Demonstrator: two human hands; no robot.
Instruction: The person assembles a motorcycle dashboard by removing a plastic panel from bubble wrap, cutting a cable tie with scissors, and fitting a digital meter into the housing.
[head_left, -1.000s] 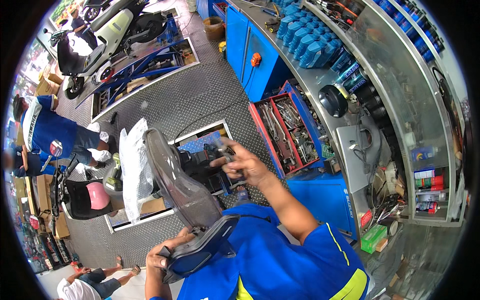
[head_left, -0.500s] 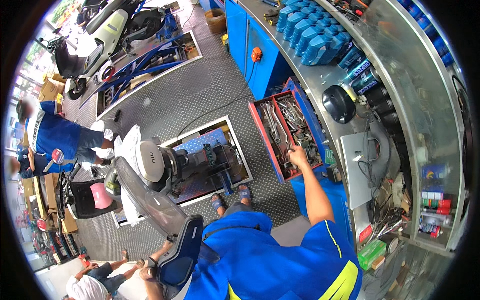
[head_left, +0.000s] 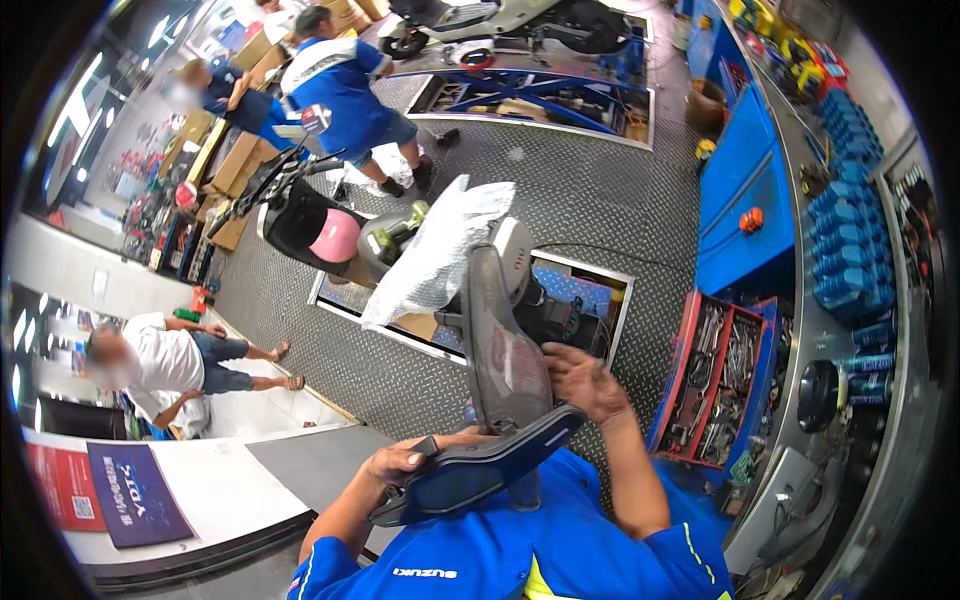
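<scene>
My left hand (head_left: 405,462) grips the dark blue scooter panel (head_left: 478,465) by its edge, close to my chest. My right hand (head_left: 585,380), fingers loosely open, steadies its smoky windscreen (head_left: 505,345) upright.

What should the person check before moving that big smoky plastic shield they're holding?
1. Left hand grips the dark blue panel under the smoky shield: ok.
2. Right hand rests against the shield's edge: ok, though whether the fingers wrap it, cannot tell.
3. Shield joined firmly to the panel: cannot tell.
4. Space ahead: not ok, a scooter and a clear plastic wrap sit close in front.
5. Open red tool drawer to the right, near the elbow: not ok.
6. Other people stand well away: ok.
</scene>
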